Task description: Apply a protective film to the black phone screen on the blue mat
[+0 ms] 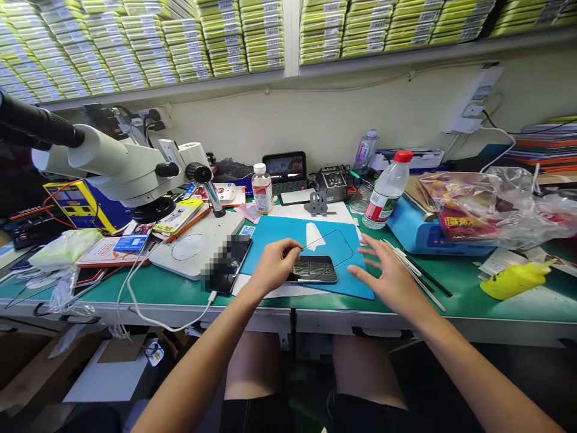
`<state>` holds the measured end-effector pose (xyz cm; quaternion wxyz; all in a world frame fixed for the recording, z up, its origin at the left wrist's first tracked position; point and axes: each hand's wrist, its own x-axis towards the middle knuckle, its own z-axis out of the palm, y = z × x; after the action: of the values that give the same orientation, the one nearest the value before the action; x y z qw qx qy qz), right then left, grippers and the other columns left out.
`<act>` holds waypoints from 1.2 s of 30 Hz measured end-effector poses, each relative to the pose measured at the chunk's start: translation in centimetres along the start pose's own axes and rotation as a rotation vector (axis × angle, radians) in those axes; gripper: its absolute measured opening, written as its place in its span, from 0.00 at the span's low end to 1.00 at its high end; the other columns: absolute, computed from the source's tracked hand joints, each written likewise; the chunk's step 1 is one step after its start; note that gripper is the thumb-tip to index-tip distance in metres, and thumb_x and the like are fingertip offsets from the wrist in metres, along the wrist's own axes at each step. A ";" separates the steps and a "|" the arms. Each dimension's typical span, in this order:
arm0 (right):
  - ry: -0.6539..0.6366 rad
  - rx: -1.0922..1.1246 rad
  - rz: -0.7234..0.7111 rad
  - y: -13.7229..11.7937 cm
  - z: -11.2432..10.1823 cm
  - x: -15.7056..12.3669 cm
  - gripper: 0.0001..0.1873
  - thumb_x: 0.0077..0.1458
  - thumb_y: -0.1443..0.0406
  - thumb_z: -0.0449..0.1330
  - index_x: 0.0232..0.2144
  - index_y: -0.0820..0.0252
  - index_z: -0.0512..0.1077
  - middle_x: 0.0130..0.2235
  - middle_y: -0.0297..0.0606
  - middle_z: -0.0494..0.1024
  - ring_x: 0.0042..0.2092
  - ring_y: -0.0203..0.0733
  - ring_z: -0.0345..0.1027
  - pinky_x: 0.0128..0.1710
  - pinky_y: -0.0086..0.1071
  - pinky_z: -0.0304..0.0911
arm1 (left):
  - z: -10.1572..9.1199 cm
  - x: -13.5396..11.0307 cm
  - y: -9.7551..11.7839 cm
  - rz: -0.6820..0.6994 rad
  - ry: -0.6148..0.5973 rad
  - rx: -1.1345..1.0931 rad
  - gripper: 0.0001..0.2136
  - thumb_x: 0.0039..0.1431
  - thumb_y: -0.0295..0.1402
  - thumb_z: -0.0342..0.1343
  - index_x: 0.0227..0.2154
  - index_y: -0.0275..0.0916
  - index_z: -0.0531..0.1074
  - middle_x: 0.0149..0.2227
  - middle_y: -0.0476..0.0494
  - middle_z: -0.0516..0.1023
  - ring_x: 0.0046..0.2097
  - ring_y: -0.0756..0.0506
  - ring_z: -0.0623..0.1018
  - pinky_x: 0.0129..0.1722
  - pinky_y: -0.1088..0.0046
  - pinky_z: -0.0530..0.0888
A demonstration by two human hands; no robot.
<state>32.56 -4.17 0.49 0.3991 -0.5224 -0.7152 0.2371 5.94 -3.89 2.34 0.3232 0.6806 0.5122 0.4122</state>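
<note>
A: Nearest our head camera, our left forearm (198, 355) and right forearm (482, 361) come in from 7 and 5 o'clock. What have our left fingers got?

B: Our left hand (276, 263) has thumb and forefinger pinched on a thin black frame (352, 250). From that grip the frame reaches out toward 3 o'clock, its long axis running roughly 9 to 3.

A: And the dark, glossy phone (318, 269)?

B: Flat on the blue mat (270, 231), its long axis also close to 9 and 3. From our left fingertips it lies toward 4 o'clock; that hand is the nearer, overlapping the phone's 9 o'clock end as we see it. We cannot tell whether skin or frame touches the glass.

A: What about our right hand (386, 270)?

B: Its fingers are spread wide and grasp nothing. It hangs just beside the frame's 3 o'clock end, apart from it, with the phone toward 9 o'clock. A white scrap (314, 236) lies at 12 o'clock from the phone.
</note>
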 end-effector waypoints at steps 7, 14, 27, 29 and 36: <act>-0.217 -0.402 -0.346 -0.3 -1.6 1.7 0.46 0.60 0.49 0.60 0.71 0.48 0.43 0.71 0.46 0.54 0.69 0.60 0.51 0.65 0.55 0.56 | -0.5 1.5 -0.4 -0.019 -0.133 -0.009 0.11 0.61 0.35 0.50 0.35 0.37 0.76 0.31 0.47 0.78 0.33 0.46 0.75 0.32 0.73 0.68; -0.295 -0.409 -0.552 0.0 -0.8 2.4 0.42 0.61 0.54 0.61 0.70 0.52 0.47 0.67 0.48 0.63 0.67 0.58 0.56 0.64 0.56 0.58 | -0.6 1.8 -0.6 -0.046 -0.252 -0.018 0.12 0.62 0.38 0.52 0.35 0.37 0.76 0.32 0.47 0.79 0.35 0.45 0.77 0.35 0.72 0.70; 0.077 0.345 0.101 0.0 0.9 -1.9 0.45 0.51 0.46 0.68 0.65 0.54 0.58 0.52 0.48 0.78 0.54 0.57 0.73 0.57 0.56 0.67 | 0.4 -2.5 0.0 0.051 -0.174 -0.174 0.41 0.59 0.53 0.61 0.69 0.43 0.52 0.65 0.34 0.65 0.62 0.34 0.69 0.60 0.52 0.66; 0.016 0.371 0.062 -1.6 2.1 -3.2 0.46 0.50 0.48 0.69 0.65 0.52 0.58 0.54 0.47 0.76 0.57 0.56 0.70 0.59 0.54 0.65 | 2.0 -2.9 0.6 0.108 -0.263 -0.322 0.44 0.55 0.51 0.65 0.69 0.46 0.50 0.67 0.36 0.63 0.64 0.34 0.67 0.62 0.53 0.64; -0.059 0.213 0.012 -3.6 2.1 -5.7 0.43 0.55 0.49 0.66 0.67 0.45 0.55 0.65 0.44 0.66 0.65 0.58 0.60 0.49 0.47 0.75 | 3.9 -2.8 1.1 0.221 -0.209 -0.694 0.31 0.53 0.38 0.71 0.58 0.46 0.66 0.59 0.40 0.73 0.62 0.37 0.71 0.64 0.55 0.65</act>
<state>29.60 -10.59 0.23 0.4297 -0.4741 -0.6944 0.3292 9.48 -7.01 0.94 0.5386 0.6202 0.2301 0.5219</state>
